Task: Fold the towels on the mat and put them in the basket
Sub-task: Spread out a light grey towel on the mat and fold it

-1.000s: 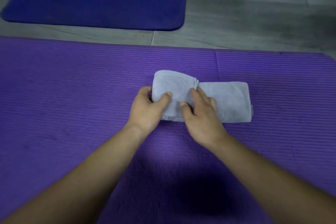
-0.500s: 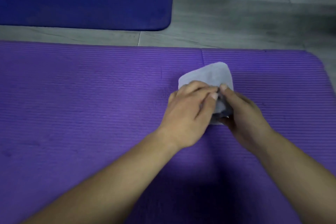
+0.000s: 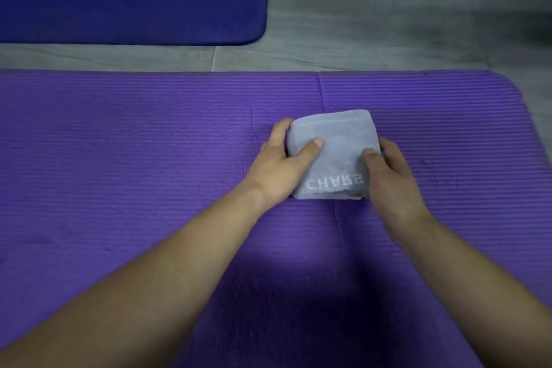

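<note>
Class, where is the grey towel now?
Head view: the grey towel lies right of centre on the purple mat, held between the left hand and right hand.

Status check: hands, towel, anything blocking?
Left hand and right hand grip the folded grey towel by its sides. Towel on purple mat. No basket in view.

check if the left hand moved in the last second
Yes: the left hand has shifted right, toward the mat seam, and now grips the towel by its left edge.
</note>
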Action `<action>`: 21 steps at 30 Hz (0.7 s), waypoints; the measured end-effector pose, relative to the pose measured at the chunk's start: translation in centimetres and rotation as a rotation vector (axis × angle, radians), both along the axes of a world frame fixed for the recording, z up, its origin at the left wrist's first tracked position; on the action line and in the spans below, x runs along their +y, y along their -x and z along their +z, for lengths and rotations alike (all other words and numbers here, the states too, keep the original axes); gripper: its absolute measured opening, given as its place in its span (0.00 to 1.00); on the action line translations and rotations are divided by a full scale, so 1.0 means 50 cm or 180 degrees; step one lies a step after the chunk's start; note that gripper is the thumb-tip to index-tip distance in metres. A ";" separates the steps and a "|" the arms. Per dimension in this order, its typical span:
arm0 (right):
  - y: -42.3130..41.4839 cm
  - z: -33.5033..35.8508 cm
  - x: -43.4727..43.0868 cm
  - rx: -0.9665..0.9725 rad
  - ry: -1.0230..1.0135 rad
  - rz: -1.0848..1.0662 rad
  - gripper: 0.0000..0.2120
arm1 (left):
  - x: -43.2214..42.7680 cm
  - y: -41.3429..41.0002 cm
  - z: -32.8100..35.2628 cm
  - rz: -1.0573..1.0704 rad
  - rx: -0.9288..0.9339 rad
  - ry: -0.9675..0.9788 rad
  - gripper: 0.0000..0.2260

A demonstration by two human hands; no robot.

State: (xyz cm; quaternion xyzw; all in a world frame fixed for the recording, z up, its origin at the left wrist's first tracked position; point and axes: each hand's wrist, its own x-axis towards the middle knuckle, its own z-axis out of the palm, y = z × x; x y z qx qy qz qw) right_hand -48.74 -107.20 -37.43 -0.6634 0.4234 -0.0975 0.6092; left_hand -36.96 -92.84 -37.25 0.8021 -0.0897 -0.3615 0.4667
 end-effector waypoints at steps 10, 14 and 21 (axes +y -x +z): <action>-0.026 -0.002 -0.018 0.0368 0.1286 0.1203 0.13 | 0.041 0.035 0.028 0.0024 -0.1301 -0.0516 0.22; 0.006 -0.001 0.022 0.0200 0.1604 0.1037 0.22 | -0.006 0.015 0.003 -0.0907 -0.1510 -0.0712 0.18; 0.026 -0.042 0.022 0.0847 0.2386 0.1642 0.32 | -0.026 0.009 0.004 -0.1143 -0.1454 -0.1310 0.21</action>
